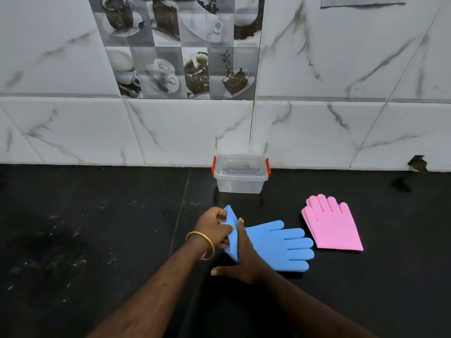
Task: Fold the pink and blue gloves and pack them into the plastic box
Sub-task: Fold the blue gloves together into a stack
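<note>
The fingers (220,231) of the left hand (214,228) are curling closed around the cuff end of the blue gloves (275,245), pinching it and lifting that edge off the black worktop (97,240), while the right hand (244,259) is lying flat with its fingers stretched straight, pressing down on the gloves just beside the raised cuff and gripping nothing. A gold bangle (202,242) is sitting on the left wrist. The blue gloves are lying stacked, their finger ends pointing right and resting flat on the worktop. Just to their right, apart from them, the pink gloves (332,225) are lying as a flat stacked pair with their finger ends pointing toward the wall. The clear plastic box (240,181) with red side clips is standing behind both pairs, close against the wall, with its lid on. The worktop is showing dark, glossy stone with pale specks and a thin seam running toward the wall. The wall (341,69) is showing white marble-look tiles, and a panel of coffee-cup picture tiles (175,45) is sitting higher up on the left.
</note>
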Action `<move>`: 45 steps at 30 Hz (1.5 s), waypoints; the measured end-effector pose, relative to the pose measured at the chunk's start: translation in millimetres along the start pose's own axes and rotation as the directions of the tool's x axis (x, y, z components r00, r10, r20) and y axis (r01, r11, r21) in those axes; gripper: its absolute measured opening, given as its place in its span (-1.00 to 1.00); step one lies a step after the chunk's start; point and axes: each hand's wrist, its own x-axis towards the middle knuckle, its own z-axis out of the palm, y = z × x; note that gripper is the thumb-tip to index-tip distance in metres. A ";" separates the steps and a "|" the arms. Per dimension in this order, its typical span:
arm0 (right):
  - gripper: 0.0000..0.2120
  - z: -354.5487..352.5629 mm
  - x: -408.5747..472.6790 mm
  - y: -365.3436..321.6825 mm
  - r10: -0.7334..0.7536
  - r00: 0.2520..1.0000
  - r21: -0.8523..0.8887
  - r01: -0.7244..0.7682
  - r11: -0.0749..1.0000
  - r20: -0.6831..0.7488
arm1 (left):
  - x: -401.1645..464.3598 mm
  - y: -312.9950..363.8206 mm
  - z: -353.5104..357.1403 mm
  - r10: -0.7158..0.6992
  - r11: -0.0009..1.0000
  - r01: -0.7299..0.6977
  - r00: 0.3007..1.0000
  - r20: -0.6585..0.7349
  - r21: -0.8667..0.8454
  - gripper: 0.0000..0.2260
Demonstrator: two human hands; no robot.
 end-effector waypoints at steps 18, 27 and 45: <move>-0.56 -59.1 -42.6 29.2 0.419 0.690 0.332 -0.266 0.905 -0.590 | 8.4 13.4 103.0 0.086 0.975 -0.084 0.996 -0.002 0.204 -0.79; -0.50 -58.3 -46.5 52.6 0.468 0.704 0.339 -0.329 0.881 -0.534 | 12.2 -24.7 107.3 -0.179 0.959 0.203 0.975 -0.132 0.196 -0.45; -0.44 -83.1 -55.4 44.1 0.524 0.702 0.369 -0.380 0.848 -0.482 | 18.7 -6.8 102.1 -0.288 0.939 0.316 0.938 0.195 -0.133 -0.46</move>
